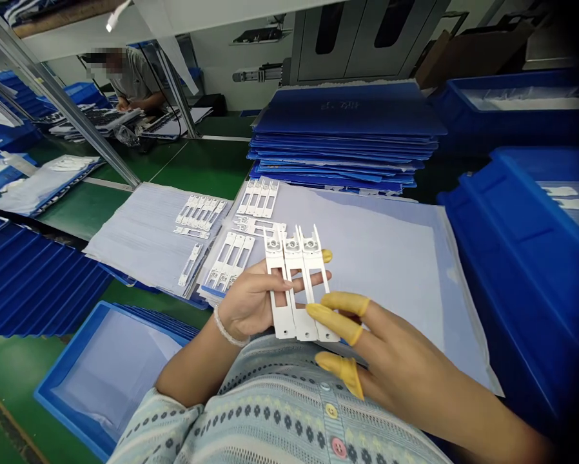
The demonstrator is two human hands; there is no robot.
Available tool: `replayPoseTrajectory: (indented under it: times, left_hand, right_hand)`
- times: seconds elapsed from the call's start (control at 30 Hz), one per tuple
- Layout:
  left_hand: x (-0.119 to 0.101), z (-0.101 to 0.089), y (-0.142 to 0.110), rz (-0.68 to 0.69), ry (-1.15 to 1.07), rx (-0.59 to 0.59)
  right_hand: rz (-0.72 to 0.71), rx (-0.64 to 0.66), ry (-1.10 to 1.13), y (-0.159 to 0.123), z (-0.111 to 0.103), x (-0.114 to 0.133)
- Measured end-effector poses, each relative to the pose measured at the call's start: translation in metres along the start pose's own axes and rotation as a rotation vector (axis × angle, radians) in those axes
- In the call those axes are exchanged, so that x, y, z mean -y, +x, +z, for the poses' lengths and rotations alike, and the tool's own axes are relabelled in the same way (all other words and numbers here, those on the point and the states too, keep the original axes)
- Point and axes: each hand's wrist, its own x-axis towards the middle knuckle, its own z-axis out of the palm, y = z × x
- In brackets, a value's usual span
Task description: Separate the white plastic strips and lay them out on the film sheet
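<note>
Three long white plastic brackets (296, 283) with rectangular cut-outs stand side by side in front of my torso. My left hand (255, 293) is closed on them, its thumb across the front and its fingers behind; one fingertip wears a yellow finger cot. Yellow finger cots also cover the thumb and two fingers of my right hand (367, 335). Those fingers are apart, with a fingertip over the lower part of the rightmost bracket; whether it presses there I cannot tell. More white brackets (231, 258) lie in groups on the paper-covered stack just beyond my left hand.
White sheets (376, 238) cover the work surface ahead. Behind rises a stack of blue corrugated sheets (342, 142). Blue bins (521, 258) crowd the right; a blue tray (110, 374) sits low left. A metal post (81, 116) slants at left. Another person (135, 77) works beyond.
</note>
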Motion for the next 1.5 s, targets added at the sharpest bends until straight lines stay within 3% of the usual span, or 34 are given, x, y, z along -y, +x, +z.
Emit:
replayPoseTrajectory:
  times: [0.23, 0.37, 0.47, 0.57, 0.67, 0.77, 0.97, 1.33, 1.5]
  left_hand:
    - [0.01, -0.026, 0.008, -0.016, -0.082, -0.129]
    - [0.006, -0.04, 0.008, 0.057, -0.135, -0.2]
    - [0.002, -0.051, 0.004, 0.133, -0.165, -0.303]
    - [-0.004, -0.059, -0.004, 0.186, -0.184, -0.382]
    - [-0.009, -0.062, -0.011, 0.225, -0.161, -0.405]
    - [-0.013, -0.065, -0.017, 0.254, -0.108, -0.399]
    - [-0.023, -0.071, -0.023, 0.325, -0.085, -0.431]
    - [-0.027, -0.08, -0.024, 0.323, 0.012, -0.446]
    - [-0.065, -0.087, -0.017, 0.359, 0.254, -0.453]
  right_hand:
    - [-0.046, 0.185, -0.169, 0.024, 0.024, -0.013]
    - [-0.013, 0.316, -0.123, 0.047, 0.028, -0.028]
    - [0.076, 0.327, -0.032, 0.079, 0.03, -0.059]
    - [0.258, 0.235, -0.069, 0.118, 0.037, -0.103]
    - [0.415, 0.224, -0.162, 0.151, 0.048, -0.141]
    - [0.431, 0.252, -0.202, 0.17, 0.059, -0.163]
    - [0.455, 0.303, -0.221, 0.18, 0.068, -0.172]
    - [0.392, 0.315, -0.092, 0.177, 0.066, -0.178]
    - [0.402, 0.16, 0.038, 0.181, 0.053, -0.192]
